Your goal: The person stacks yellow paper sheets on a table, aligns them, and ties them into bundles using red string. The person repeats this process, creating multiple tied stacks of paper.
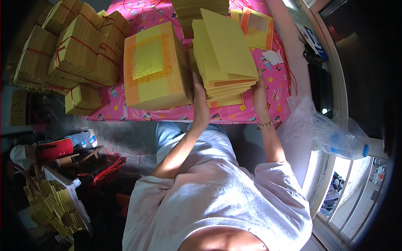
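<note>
Paper stack [228, 62], yellow and loosely piled, rests between a worker's two bare hands near the front edge of a desk [276, 100] covered in pink patterned sheeting. It sits just right of a squared yellow block [150, 62] with a gold panel on its top, close enough that the left hand [201, 99] reaches into the narrow gap between them. That hand's fingers lie extended along the stack's left side, unclenched. The right hand [260, 93], above a beaded bracelet [266, 124], meets the opposite side near the front corner; its fingers are partly hidden, so how firmly they grip cannot be told.

No string shows around the paper, unlike the bundles [77, 52] bound in red cord at left. Its leaves probably slide over one another easily, and the skewed upper sheets look likeliest to slip or crease. Each leaf seems light and bendable, while the pile as a whole likely has real weight and stiffens when pressed from both sides. The sounder hold would be low on those sides, palms flat and opposed, with the fingers well clear of the loose top corners.
</note>
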`<act>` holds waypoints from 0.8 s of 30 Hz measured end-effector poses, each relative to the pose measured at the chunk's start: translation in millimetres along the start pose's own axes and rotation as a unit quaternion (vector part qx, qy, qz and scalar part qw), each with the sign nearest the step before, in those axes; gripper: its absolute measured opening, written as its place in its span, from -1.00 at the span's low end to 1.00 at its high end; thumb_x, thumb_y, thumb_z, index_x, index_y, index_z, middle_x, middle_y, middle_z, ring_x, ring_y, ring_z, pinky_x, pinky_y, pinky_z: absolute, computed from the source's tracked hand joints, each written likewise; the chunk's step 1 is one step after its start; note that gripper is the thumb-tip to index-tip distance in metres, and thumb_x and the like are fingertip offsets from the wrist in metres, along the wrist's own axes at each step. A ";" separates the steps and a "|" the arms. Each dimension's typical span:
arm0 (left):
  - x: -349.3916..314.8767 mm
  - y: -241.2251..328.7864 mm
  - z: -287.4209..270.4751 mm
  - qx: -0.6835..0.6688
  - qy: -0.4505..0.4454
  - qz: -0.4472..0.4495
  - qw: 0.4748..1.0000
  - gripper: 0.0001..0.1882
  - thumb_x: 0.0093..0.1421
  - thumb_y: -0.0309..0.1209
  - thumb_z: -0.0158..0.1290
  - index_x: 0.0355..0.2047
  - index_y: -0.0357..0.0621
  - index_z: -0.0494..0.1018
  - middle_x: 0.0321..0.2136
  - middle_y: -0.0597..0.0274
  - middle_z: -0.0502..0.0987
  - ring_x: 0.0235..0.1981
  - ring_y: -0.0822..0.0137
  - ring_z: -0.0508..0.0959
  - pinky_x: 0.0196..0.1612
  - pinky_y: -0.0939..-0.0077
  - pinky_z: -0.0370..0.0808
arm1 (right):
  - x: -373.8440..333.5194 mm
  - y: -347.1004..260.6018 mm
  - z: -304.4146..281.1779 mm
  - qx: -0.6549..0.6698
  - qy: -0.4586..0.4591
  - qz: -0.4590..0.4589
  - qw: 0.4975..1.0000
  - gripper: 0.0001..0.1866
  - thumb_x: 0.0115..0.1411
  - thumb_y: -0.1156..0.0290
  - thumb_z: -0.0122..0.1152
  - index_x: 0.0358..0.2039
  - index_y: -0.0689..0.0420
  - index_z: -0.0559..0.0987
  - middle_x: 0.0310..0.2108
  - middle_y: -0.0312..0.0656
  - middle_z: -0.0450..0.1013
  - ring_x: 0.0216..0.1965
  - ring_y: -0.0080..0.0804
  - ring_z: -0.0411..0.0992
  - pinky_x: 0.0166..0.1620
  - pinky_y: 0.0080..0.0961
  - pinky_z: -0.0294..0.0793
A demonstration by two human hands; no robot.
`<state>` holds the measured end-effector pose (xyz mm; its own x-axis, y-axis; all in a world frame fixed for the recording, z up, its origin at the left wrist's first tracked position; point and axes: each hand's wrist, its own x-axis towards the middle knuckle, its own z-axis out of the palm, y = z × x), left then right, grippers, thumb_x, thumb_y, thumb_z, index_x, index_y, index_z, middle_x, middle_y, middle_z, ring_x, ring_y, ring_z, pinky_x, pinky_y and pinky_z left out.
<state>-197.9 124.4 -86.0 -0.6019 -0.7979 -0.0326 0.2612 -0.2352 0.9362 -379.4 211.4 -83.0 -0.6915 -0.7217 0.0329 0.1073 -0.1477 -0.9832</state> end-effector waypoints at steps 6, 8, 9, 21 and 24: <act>-25.8 61.8 23.1 0.212 0.012 0.308 0.927 -0.27 0.37 -0.02 -0.45 0.32 -0.37 -0.23 0.34 -0.19 -0.26 0.37 -0.08 -0.26 0.34 0.11 -0.27 | -25.8 -37.3 0.6 -0.072 0.029 -0.098 0.992 -0.37 0.36 -0.03 -0.29 0.23 0.20 0.20 0.20 -0.10 0.20 0.22 -0.30 0.19 0.21 -0.35 0.20; -17.7 93.5 26.5 0.294 0.013 0.380 0.877 -0.33 0.37 -0.09 -0.39 0.30 -0.35 -0.12 0.32 -0.22 -0.20 0.35 -0.13 -0.18 0.33 0.08 -0.20 | -27.0 -52.9 6.7 -0.083 0.016 -0.170 0.982 -0.44 0.37 0.05 -0.23 0.20 0.21 0.25 0.17 -0.10 0.23 0.21 -0.32 0.20 0.19 -0.37 0.21; -12.4 107.0 26.4 0.332 0.012 0.415 0.847 -0.35 0.36 -0.12 -0.36 0.29 -0.34 -0.06 0.31 -0.24 -0.17 0.34 -0.15 -0.14 0.32 0.07 -0.16 | -27.1 -58.8 8.5 -0.090 0.011 -0.206 0.974 -0.47 0.37 0.09 -0.20 0.18 0.21 0.27 0.15 -0.11 0.25 0.21 -0.32 0.21 0.19 -0.38 0.22; -16.7 128.6 28.7 0.385 -0.008 0.398 0.832 -0.58 0.20 -0.43 0.00 0.08 -0.21 0.31 0.13 -0.14 0.15 0.18 -0.04 0.15 0.21 0.14 0.12 | 111.4 -29.8 -112.1 -0.756 0.174 -0.038 0.630 -0.76 0.18 0.46 0.01 -0.16 0.28 0.47 -0.13 0.12 0.40 -0.07 0.00 0.42 -0.03 -0.14 0.43; -18.5 127.5 20.9 0.377 0.010 0.397 0.837 -0.58 0.17 -0.45 0.02 0.06 -0.20 0.33 0.12 -0.13 0.16 0.18 -0.03 0.16 0.20 0.14 0.14 | 122.0 -24.2 -130.9 -0.758 0.170 0.025 0.629 -0.78 0.14 0.43 0.06 -0.23 0.25 0.53 -0.19 0.12 0.44 -0.13 0.05 0.47 -0.09 -0.07 0.48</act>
<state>-169.2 120.8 41.4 -0.4501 -0.5482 0.7049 0.0177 0.7837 0.6208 -559.8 215.5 -78.8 -0.8547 -0.4754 0.2084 -0.4918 0.8702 -0.0319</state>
